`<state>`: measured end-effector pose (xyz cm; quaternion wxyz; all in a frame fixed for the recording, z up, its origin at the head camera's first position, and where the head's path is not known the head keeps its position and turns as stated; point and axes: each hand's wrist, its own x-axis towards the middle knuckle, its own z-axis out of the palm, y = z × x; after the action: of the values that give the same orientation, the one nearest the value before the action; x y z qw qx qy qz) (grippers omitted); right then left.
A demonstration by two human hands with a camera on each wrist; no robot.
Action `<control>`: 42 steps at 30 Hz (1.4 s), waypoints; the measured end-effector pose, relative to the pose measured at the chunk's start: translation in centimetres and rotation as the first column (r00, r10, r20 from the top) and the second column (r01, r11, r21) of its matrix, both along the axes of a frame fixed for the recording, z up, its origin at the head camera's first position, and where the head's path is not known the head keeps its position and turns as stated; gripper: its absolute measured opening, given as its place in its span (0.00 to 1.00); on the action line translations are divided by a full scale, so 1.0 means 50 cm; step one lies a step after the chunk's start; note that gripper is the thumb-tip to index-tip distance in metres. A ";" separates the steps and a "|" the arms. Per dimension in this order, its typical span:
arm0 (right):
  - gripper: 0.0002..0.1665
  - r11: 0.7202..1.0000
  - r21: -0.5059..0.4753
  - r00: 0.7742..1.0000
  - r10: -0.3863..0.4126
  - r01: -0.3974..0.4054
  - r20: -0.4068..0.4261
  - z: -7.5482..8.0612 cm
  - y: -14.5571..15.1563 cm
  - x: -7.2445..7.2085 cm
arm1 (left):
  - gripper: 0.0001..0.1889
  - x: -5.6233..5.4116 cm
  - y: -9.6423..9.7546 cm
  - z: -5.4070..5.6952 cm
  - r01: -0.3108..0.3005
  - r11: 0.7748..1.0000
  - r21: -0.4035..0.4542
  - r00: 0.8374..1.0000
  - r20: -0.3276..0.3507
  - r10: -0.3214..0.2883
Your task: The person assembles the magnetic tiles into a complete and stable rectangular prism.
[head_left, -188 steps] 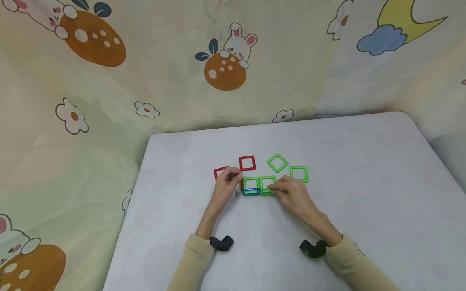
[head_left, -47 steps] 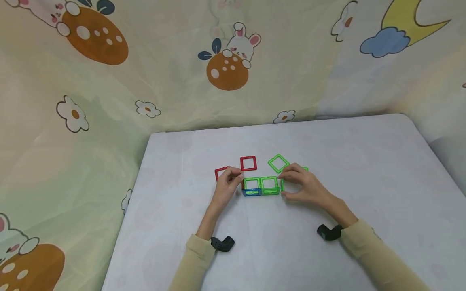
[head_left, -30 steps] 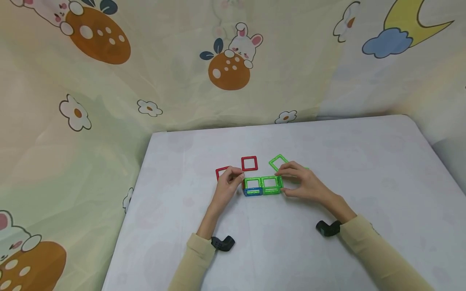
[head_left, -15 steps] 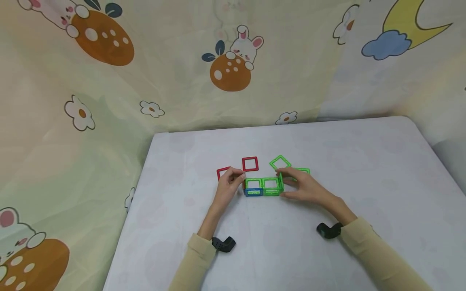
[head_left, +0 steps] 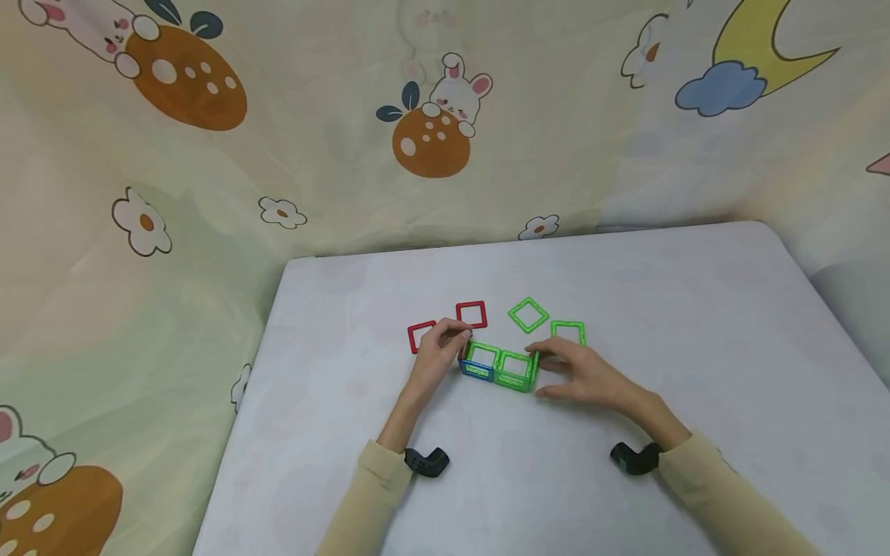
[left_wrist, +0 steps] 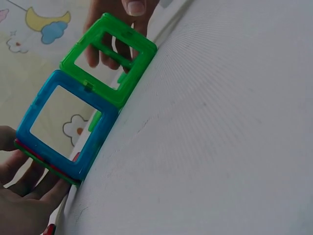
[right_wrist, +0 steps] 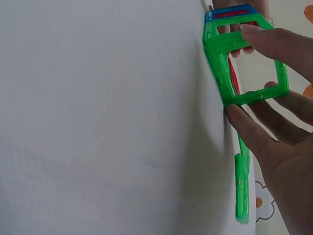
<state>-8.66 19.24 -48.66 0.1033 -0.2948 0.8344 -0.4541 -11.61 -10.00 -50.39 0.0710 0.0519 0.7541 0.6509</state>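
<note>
A row of square magnetic tiles stands on edge on the table in the head view. Its near side has a blue tile [left_wrist: 94,140] on the left and a green tile [left_wrist: 133,73] on the right, with more green tiles behind. My left hand [head_left: 433,357] grips the left end, where a red tile [left_wrist: 34,153] stands against a green edge. At the right end my right hand [head_left: 584,376] holds an upright green end tile [right_wrist: 222,73], thumb and fingers at its opposite edges. That tile meets the row along one side.
Behind the row lie two loose red tiles, one at the back [head_left: 485,314] and one beside my left hand [head_left: 410,340]. A green tile turned like a diamond [head_left: 519,306] and another green tile [head_left: 568,323] lie back right. Patterned cloth [head_left: 334,154] hangs behind the table.
My right hand has brought the green end tile to the row's right end. Since half a second ago, that end has swung toward the near side with my right hand. My left hand stays at the left end.
</note>
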 end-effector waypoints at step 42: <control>0.27 0.937 -0.060 0.927 0.349 -0.343 0.137 0.002 -0.138 0.070 | 0.13 0.021 -0.042 0.006 -0.031 0.999 -0.041 0.999 0.010 0.031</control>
<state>-5.18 12.35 -48.58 0.2372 -0.4051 0.7515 -0.4636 -10.56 -12.12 -50.08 0.0658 0.0354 0.7675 0.6367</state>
